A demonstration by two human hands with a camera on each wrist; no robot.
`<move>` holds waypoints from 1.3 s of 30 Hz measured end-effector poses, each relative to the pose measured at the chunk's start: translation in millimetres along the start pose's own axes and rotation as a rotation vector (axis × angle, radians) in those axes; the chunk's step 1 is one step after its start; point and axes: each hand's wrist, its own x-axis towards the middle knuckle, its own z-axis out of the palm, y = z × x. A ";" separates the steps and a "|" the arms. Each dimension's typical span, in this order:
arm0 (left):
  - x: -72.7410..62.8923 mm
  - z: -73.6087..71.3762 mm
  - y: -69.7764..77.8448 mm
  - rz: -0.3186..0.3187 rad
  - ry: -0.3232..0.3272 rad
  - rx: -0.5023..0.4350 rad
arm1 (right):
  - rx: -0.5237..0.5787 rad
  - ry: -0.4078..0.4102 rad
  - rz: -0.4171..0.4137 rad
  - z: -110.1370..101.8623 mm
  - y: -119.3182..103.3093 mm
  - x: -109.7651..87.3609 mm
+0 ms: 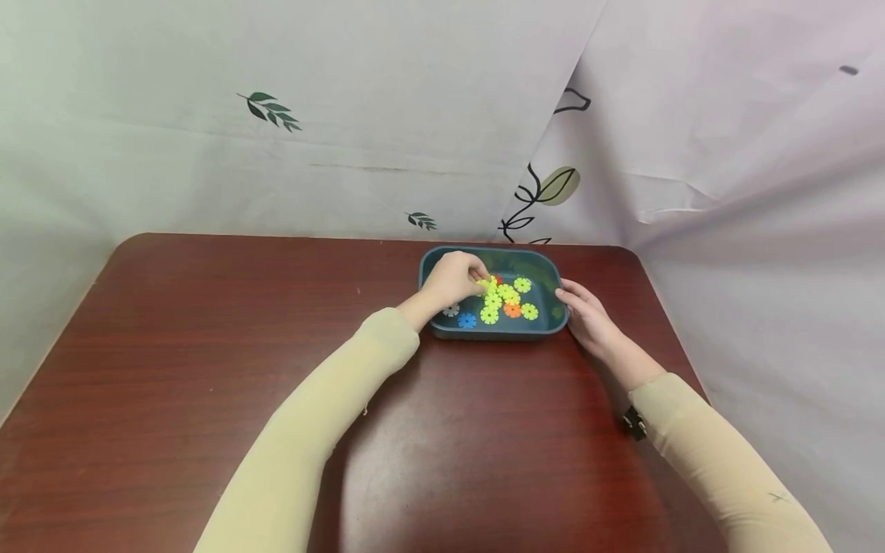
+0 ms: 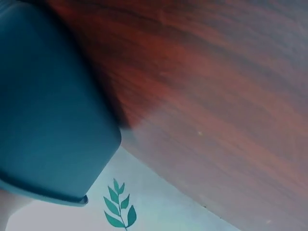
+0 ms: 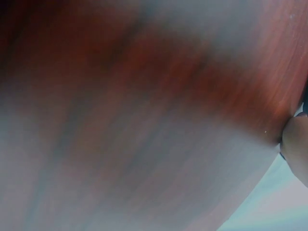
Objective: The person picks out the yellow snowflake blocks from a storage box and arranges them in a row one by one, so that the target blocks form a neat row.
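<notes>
A dark teal plastic basin (image 1: pixel 494 334) stands near the table's far edge, its outer wall also filling the left side of the left wrist view. Inside lie several yellow-green notched plastic discs (image 1: pixel 489 315), with an orange disc (image 1: pixel 512 310), a blue disc (image 1: pixel 466 320), a whitish disc (image 1: pixel 451 310) and a partly hidden red one. My left hand (image 1: pixel 452 278) reaches over the basin's left side, its thumb and fingers pinching a yellow-green disc. At the right end, my right hand (image 1: pixel 588 319) grips the basin's rim; in the right wrist view only part of that hand shows.
The basin rests on a dark red-brown wooden table (image 1: pixel 242 346) with rounded far corners. Behind and to the right hangs a pale cloth (image 1: pixel 346 115) with leaf prints, close to the table edge. A small black object (image 1: pixel 634 423) sits under the right sleeve.
</notes>
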 end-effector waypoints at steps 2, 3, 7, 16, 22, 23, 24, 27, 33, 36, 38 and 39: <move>0.7 -3.5 1.5 0.000 0.024 -0.020 | -0.002 -0.005 -0.005 -0.5 0.4 0.6; 1.0 -5.6 2.3 0.000 0.034 -0.031 | -0.002 -0.004 -0.008 -0.4 0.4 0.8; 1.0 -17.5 5.6 0.019 0.064 -0.064 | 0.000 -0.006 -0.017 -1.1 0.6 1.8; -10.5 -56.3 0.8 0.020 0.120 -0.072 | 0.006 -0.007 -0.015 -1.3 1.9 2.0; -24.5 -82.1 -16.5 0.003 0.165 -0.123 | 0.003 -0.002 -0.011 0.0 0.7 2.6; -26.9 -85.6 -20.2 -0.005 0.175 -0.136 | 0.002 -0.001 -0.012 0.5 0.4 2.7; -29.2 -88.7 -24.2 -0.018 0.186 -0.150 | -0.003 -0.004 -0.013 0.5 0.2 2.8; -37.0 -96.4 -36.3 -0.068 0.217 -0.188 | -0.012 -0.008 -0.020 1.1 0.0 3.4; -49.6 -102.0 -58.0 -0.149 0.230 -0.209 | -0.013 -0.005 -0.018 0.0 1.1 3.1; -54.9 -101.8 -66.3 -0.186 0.227 -0.206 | -0.019 0.002 -0.010 -0.2 1.2 2.2; -57.3 -100.9 -71.6 -0.202 0.225 -0.208 | -0.020 0.004 -0.008 -0.1 1.1 1.9; -58.0 -100.2 -74.5 -0.206 0.222 -0.203 | -0.021 0.005 -0.008 0.0 1.1 1.7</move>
